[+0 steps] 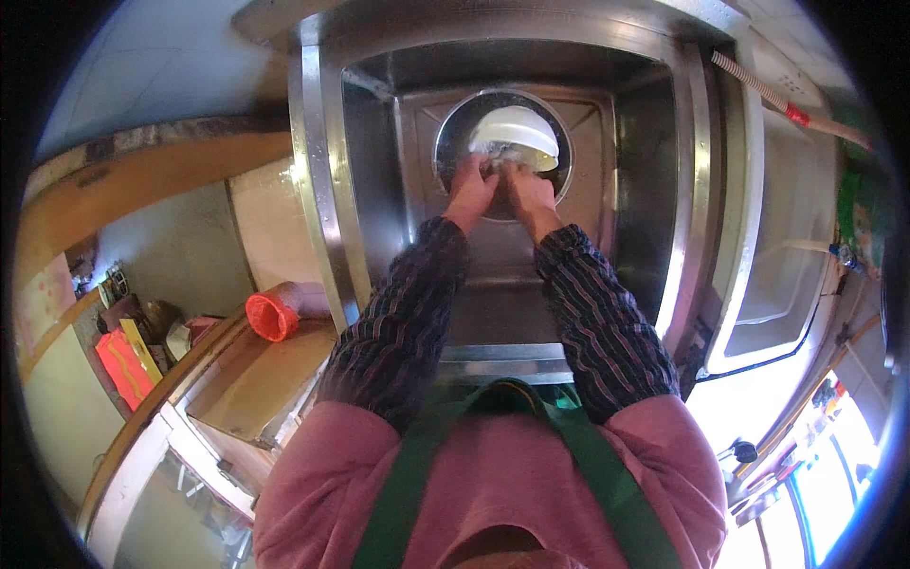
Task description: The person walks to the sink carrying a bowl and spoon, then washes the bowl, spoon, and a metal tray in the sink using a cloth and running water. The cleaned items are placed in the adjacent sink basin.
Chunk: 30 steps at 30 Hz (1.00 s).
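Observation:
A white bowl [515, 128] is tilted inside a round metal basin [449, 117], which sits in a stainless steel sink [426, 249]. My right hand [530, 188] grips the bowl's near rim, its fingers partly hidden beneath. Close beside it, my left hand [473, 186] is bent at the bowl's lower left edge. Whether those left fingers hold the rim or only touch it cannot be told. Between the two hands is a blurred whitish patch that looks like splashing water. Dark striped sleeve covers run down both forearms.
Raised metal walls [643, 199] surround the sink. A white tub [775, 256] stands on the right, with a ribbed hose [753, 82] above it. On the left, a red-rimmed strainer-like container [272, 318] lies on a brown board [263, 377].

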Available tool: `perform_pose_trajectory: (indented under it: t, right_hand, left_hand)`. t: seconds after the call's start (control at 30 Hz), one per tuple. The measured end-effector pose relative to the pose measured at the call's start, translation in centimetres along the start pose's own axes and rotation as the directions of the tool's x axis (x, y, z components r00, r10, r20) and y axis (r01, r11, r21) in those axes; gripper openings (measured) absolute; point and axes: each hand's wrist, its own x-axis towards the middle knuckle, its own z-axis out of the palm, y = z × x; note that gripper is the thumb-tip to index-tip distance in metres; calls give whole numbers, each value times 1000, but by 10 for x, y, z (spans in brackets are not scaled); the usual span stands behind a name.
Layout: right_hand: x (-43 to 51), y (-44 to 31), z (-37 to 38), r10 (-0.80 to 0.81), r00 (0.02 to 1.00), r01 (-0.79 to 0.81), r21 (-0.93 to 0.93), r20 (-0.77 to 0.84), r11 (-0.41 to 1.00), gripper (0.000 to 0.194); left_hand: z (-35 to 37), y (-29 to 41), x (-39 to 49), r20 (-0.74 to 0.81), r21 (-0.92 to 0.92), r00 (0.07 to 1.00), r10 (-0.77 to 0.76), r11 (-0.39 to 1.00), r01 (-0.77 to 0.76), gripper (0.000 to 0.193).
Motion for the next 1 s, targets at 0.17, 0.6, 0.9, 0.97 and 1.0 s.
perform_pose_trajectory:
  t: [0.17, 0.6, 0.9, 0.97, 1.0]
  right_hand:
    - [-4, 12, -6, -188, 980, 186, 40, 58, 982, 26]
    - [-81, -32, -153, -26, 962, -269, 959, 272, 94, 22]
    - [-120, -88, -185, 18, 893, 372, 761, -449, 532, 24]
    - [-126, -104, -174, 0, 740, 516, 568, -672, 641, 26]
    - [-125, -109, -172, -59, 674, 566, 463, -737, 683, 30]
  left_hand:
    - [0, -10, 14, 14, -88, 982, -186, 978, 187, 39]
    - [-65, 55, -51, 374, -711, 815, -444, 427, 559, 52]
    - [-111, 116, -71, 592, -744, 790, 159, -270, 611, 39]
    - [-112, 121, -70, 446, -890, 847, 289, 45, 453, 33]
    - [-113, 122, -69, 381, -924, 846, 373, 125, 361, 30]
